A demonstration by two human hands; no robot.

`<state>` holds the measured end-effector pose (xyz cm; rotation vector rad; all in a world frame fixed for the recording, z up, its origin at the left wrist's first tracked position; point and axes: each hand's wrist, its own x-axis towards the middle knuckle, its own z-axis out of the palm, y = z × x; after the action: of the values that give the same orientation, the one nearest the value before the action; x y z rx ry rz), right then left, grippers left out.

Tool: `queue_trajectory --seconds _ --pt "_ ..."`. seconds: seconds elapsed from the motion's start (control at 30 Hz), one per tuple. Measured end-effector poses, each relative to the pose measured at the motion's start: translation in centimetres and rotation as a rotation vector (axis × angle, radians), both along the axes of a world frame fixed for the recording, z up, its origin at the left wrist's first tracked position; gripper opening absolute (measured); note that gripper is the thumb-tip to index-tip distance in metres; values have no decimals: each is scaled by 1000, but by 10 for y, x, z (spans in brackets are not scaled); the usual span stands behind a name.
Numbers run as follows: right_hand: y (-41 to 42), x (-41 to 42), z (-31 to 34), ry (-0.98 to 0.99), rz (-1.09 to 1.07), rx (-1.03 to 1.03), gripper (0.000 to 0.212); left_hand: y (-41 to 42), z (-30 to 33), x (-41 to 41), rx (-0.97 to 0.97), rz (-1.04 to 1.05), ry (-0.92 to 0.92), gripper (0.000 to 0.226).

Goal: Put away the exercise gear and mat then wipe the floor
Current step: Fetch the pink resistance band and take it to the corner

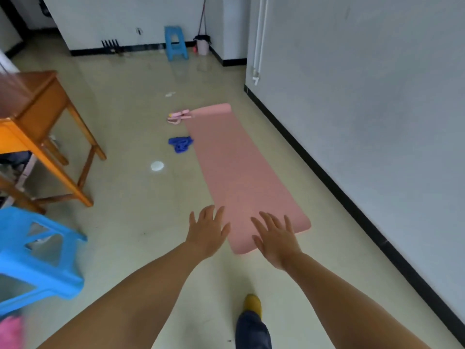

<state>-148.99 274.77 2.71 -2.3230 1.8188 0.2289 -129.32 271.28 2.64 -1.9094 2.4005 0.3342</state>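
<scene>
The pink mat (239, 170) lies flat on the floor (141, 122), running from the lower centre of the frame up toward the middle, its far end curled into a small roll. Its near edge sits just under the two hands.

Both bare arms reach forward from the bottom of the frame, palms down. The left hand (207, 231) hovers at the mat's near left corner, fingers spread and empty, partly over bare floor. The right hand (275, 238) is over the mat's near end, fingers likewise splayed wide and gripping nothing. Whether either palm actually touches the mat cannot be told.

Beside the mat's left edge, near the middle of the frame, lies a blue band (180, 144), bunched up and touching the mat's side. Further up, by the rolled end, lies pink gear (179, 116), too blurred to identify.

A white disc (157, 166) lies on the floor left of the mat. A wooden table (37, 117) stands at the left, with a blue stool (32, 258) in the lower left. Another blue stool (176, 44) and a bucket (202, 45) stand by the far wall at the top. A yellow shoe (253, 304) shows at bottom centre.
</scene>
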Motion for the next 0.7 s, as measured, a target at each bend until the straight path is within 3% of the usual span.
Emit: queue_trajectory --seconds 0.4,0.7 --pt "-250 37 -11 35 169 71 54 -185 -10 46 48 261 61 55" --pt "-426 201 -25 -16 389 23 68 -320 -28 205 87 535 23 55"
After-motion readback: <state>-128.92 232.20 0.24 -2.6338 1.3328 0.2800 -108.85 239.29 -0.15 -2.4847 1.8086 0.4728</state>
